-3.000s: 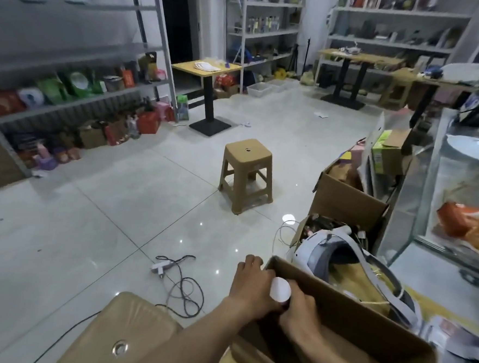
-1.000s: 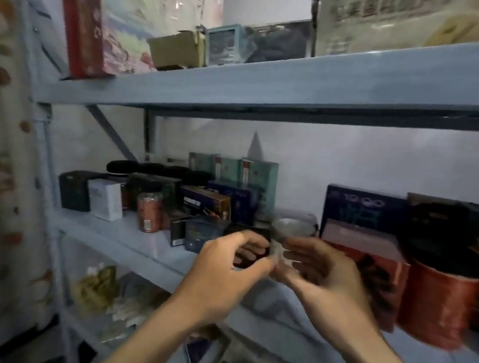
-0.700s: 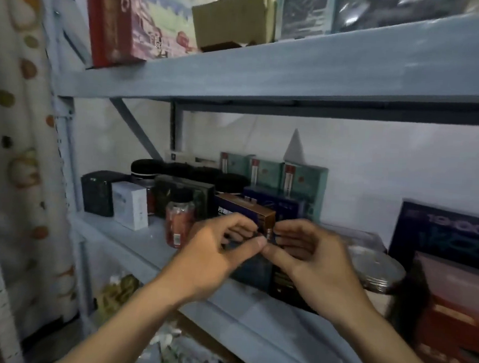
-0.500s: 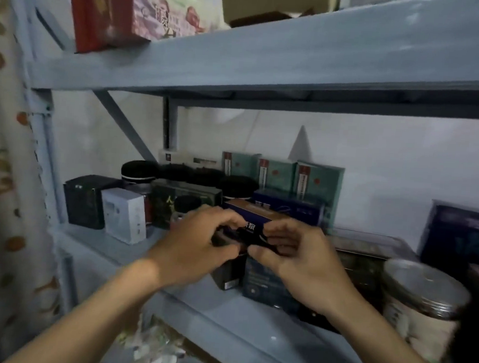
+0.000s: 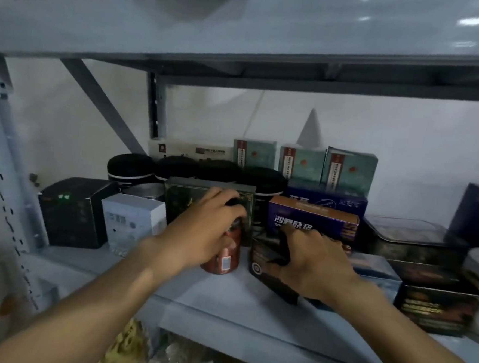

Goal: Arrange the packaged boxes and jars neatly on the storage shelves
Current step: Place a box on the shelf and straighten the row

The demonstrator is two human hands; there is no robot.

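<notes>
- Two hands work at the grey shelf [image 5: 224, 302]: the left hand [image 5: 200, 235] is wrapped over the black cap of one red jar [image 5: 223, 258], fingers clenched round the top; the jar stands upright on the shelf, near its front edge.
- The right hand [image 5: 309, 260] grasps one small black box [image 5: 266, 264], tilted, just beside the jar.
- Behind stand three green boxes [image 5: 302, 163] in a row, four black-lidded jars [image 5: 130, 168], and one purple box [image 5: 312, 219] with an orange top and white Chinese lettering too blurred to read.
- On the left sit one black box [image 5: 73, 212] and one white box [image 5: 132, 222], touching.
- Bare shelf lies open in front of the jar and under both wrists; the right side is crowded to the edge.
</notes>
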